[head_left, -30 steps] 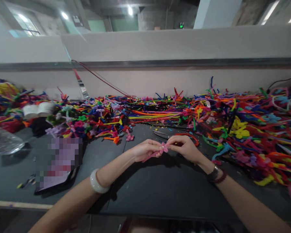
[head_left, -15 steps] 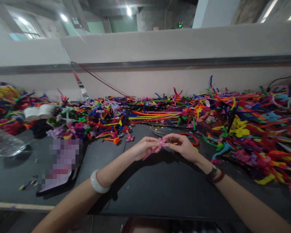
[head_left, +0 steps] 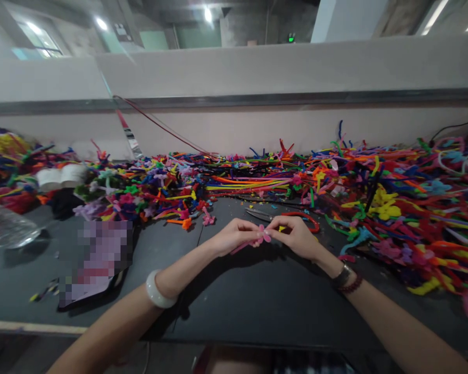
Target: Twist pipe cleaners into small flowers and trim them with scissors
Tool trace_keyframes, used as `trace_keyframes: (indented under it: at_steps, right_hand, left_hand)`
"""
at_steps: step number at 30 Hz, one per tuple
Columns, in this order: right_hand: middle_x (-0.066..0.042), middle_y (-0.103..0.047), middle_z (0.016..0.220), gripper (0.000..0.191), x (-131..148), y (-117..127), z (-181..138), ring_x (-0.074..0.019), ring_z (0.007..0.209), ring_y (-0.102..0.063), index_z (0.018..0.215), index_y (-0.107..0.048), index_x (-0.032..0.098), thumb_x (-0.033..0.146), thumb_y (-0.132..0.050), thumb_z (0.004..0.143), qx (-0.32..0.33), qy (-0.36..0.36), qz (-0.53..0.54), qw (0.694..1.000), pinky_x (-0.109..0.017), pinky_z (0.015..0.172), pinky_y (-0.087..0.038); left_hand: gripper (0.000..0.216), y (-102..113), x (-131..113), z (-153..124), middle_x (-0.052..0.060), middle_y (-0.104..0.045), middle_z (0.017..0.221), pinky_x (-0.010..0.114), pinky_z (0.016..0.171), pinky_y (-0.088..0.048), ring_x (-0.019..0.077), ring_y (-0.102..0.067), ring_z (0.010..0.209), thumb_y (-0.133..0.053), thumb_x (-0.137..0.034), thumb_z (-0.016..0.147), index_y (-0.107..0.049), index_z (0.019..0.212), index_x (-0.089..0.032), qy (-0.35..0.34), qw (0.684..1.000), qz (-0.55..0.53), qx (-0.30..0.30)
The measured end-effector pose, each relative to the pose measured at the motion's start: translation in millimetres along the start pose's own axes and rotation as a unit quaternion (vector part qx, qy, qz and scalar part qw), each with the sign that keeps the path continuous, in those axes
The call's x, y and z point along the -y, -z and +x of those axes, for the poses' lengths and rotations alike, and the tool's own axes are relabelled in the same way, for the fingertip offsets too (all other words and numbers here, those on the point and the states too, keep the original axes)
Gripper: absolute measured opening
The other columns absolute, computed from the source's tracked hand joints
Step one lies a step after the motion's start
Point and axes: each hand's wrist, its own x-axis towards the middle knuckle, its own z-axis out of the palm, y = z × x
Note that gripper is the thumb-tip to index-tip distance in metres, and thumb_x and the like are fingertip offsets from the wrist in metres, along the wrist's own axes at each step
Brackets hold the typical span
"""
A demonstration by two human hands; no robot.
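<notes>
Moved: pink pipe-cleaner flower (head_left: 263,235) dipped a touch, now just above the dark workbench (head_left: 257,301).
Left hand (head_left: 234,238): closed on its pink stem (head_left: 240,249).
Right hand (head_left: 296,238): fingertips pinching the petals.
Tip: snug pinch suits those tiny petals.

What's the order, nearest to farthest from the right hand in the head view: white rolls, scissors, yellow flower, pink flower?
1. Pink flower: pinched in the fingertips of the right hand, touching it.
2. Scissors: on the table just beyond the hand.
3. Yellow flower: in the pile off to the right.
4. White rolls: far left, by the pile.
</notes>
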Motion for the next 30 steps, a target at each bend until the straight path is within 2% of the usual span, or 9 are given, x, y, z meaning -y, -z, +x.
trace_keyframes:
  at_steps: [2, 5, 8, 12, 15, 19, 21, 26, 30]
  right_hand:
    - [-0.002, -0.059, 0.060, 0.017, -2, -5, 1, -0.0111, 0.057, -0.049, 0.062, -0.062, 0.014, 0.029, -0.057, 0.068, -0.033, -0.036, -0.002, 0.999, -0.023, 0.053, -0.036]
    - [0.002, -0.050, 0.048, 0.020, -4, -14, 2, -0.0074, 0.045, -0.040, 0.057, -0.058, 0.013, 0.032, -0.059, 0.063, -0.066, -0.124, 0.064, 0.988, -0.021, 0.044, -0.030]
    - [0.008, -0.034, 0.039, 0.024, -5, -19, 3, -0.0034, 0.036, -0.024, 0.055, -0.053, 0.014, 0.036, -0.062, 0.058, -0.064, -0.219, 0.157, 0.961, -0.019, 0.035, -0.017]
    - [0.009, -0.031, 0.041, 0.027, -2, -17, 3, -0.0015, 0.035, -0.019, 0.053, -0.048, 0.014, 0.035, -0.065, 0.055, -0.040, -0.266, 0.224, 0.937, -0.018, 0.035, -0.008]
    - [0.009, -0.031, 0.042, 0.025, -2, -15, 2, -0.0014, 0.036, -0.020, 0.055, -0.049, 0.014, 0.033, -0.065, 0.056, -0.024, -0.263, 0.234, 0.936, -0.018, 0.035, -0.008]
    - [0.007, -0.036, 0.045, 0.026, -5, -11, 2, -0.0019, 0.037, -0.024, 0.058, -0.049, 0.014, 0.036, -0.061, 0.062, -0.007, -0.235, 0.246, 0.940, -0.017, 0.034, -0.009]
    - [0.006, -0.038, 0.048, 0.026, -6, -10, 3, -0.0024, 0.038, -0.026, 0.060, -0.049, 0.015, 0.039, -0.058, 0.065, -0.009, -0.225, 0.265, 0.937, -0.016, 0.033, -0.010]
    - [0.007, -0.039, 0.048, 0.024, -8, -10, 4, -0.0021, 0.038, -0.026, 0.063, -0.049, 0.015, 0.036, -0.059, 0.065, -0.011, -0.213, 0.279, 0.936, -0.015, 0.033, -0.013]
    - [0.007, -0.039, 0.048, 0.024, -10, -10, 4, -0.0022, 0.039, -0.028, 0.065, -0.050, 0.015, 0.035, -0.062, 0.061, -0.017, -0.201, 0.262, 0.944, -0.015, 0.034, -0.015]
  left_hand:
    - [0.024, -3, -1, -1, 0.005, -0.058, 0.062, 0.022, 0.056, -0.037, 0.0103, -0.049, 0.056, -0.056, -0.032, 0.069, -0.065, 0.074, -0.010, -0.074, 0.984, 0.147, -0.067]
    - [0.026, -6, 0, -2, 0.006, -0.060, 0.068, 0.022, 0.057, -0.036, 0.0122, -0.050, 0.059, -0.050, -0.034, 0.073, -0.065, 0.075, -0.013, -0.166, 0.920, 0.327, -0.139]
    - [0.026, -7, 1, -2, 0.007, -0.061, 0.069, 0.022, 0.057, -0.035, 0.0125, -0.050, 0.059, -0.046, -0.032, 0.076, -0.065, 0.076, -0.015, -0.205, 0.883, 0.397, -0.140]
    - [0.025, -7, 2, -3, 0.007, -0.061, 0.069, 0.022, 0.059, -0.036, 0.0128, -0.051, 0.060, -0.044, -0.029, 0.077, -0.065, 0.078, -0.015, -0.219, 0.873, 0.417, -0.128]
    - [0.024, -6, 2, -2, 0.007, -0.061, 0.070, 0.022, 0.059, -0.036, 0.0127, -0.051, 0.060, -0.047, -0.030, 0.075, -0.065, 0.076, -0.015, -0.200, 0.889, 0.388, -0.136]
    - [0.024, -3, 3, 1, 0.005, -0.062, 0.068, 0.022, 0.059, -0.038, 0.0126, -0.051, 0.061, -0.053, -0.033, 0.070, -0.064, 0.073, -0.012, -0.125, 0.952, 0.251, -0.123]
    - [0.024, -2, 3, 3, 0.003, -0.061, 0.067, 0.022, 0.061, -0.037, 0.0117, -0.050, 0.062, -0.055, -0.034, 0.069, -0.064, 0.073, -0.011, -0.101, 0.971, 0.184, -0.112]
    - [0.027, -3, 2, 2, 0.002, -0.057, 0.068, 0.020, 0.058, -0.033, 0.0092, -0.045, 0.061, -0.055, -0.036, 0.069, -0.063, 0.069, -0.011, -0.092, 0.982, 0.118, -0.119]
    - [0.028, -4, 3, 2, 0.001, -0.056, 0.062, 0.019, 0.053, -0.031, 0.0074, -0.043, 0.055, -0.057, -0.038, 0.067, -0.063, 0.072, -0.011, -0.056, 0.988, 0.080, -0.116]
